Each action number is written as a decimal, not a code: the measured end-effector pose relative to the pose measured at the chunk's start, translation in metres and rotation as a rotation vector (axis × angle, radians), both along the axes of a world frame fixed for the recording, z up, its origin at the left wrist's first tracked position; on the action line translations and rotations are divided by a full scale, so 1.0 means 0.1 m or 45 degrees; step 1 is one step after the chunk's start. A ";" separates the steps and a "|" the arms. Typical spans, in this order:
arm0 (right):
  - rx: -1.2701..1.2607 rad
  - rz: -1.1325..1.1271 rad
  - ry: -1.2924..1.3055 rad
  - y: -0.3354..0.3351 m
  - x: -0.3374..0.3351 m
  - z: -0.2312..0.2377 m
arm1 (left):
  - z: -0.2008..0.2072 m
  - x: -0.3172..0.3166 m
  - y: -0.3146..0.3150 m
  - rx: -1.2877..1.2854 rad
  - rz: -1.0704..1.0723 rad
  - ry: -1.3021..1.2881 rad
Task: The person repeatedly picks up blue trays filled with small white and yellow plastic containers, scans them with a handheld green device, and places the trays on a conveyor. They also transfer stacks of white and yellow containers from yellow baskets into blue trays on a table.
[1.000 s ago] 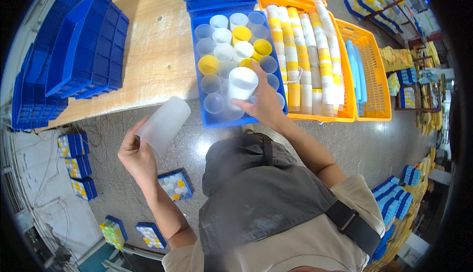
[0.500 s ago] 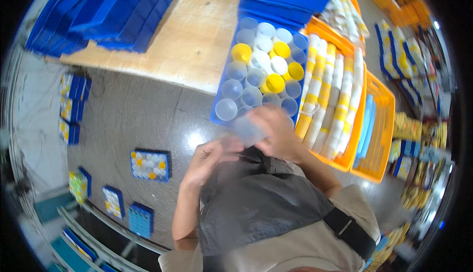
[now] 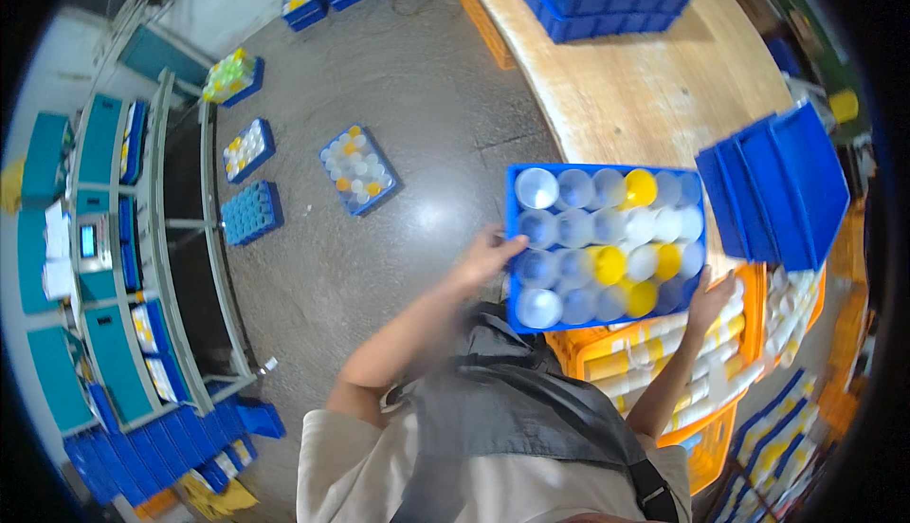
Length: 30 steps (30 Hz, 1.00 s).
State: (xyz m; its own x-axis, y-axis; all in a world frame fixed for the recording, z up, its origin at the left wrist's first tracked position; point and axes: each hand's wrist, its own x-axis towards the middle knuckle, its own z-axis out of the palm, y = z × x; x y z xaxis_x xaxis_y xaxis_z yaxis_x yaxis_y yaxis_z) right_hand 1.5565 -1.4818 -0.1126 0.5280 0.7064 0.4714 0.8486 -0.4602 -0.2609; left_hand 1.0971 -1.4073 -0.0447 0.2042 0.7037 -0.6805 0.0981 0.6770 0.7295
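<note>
My left hand grips the left side of a blue tray, its thumb over the rim. My right hand holds the same tray by its lower right edge. Rows of round cups fill the tray, mouths up: translucent cups, white cups and yellow cups. The tray is in front of my body, its far edge overlapping the wooden table in view. Whether anything supports it from below is hidden.
Stacked blue bins stand on the table, with more blue trays at right. An orange crate of stacked white and yellow cups sits close by on the right. A filled tray lies on the floor; a teal-panelled rack stands left.
Earlier my hands were handling a translucent cup beside the tray; now both grip the tray's sides. The tray has turned, and my view has swung left toward the floor and rack.
</note>
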 end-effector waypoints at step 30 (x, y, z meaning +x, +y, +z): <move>-1.084 -0.232 2.118 3.77 -10.39 -4.10 | -2.75 -5.07 -2.86 -0.900 1.020 0.777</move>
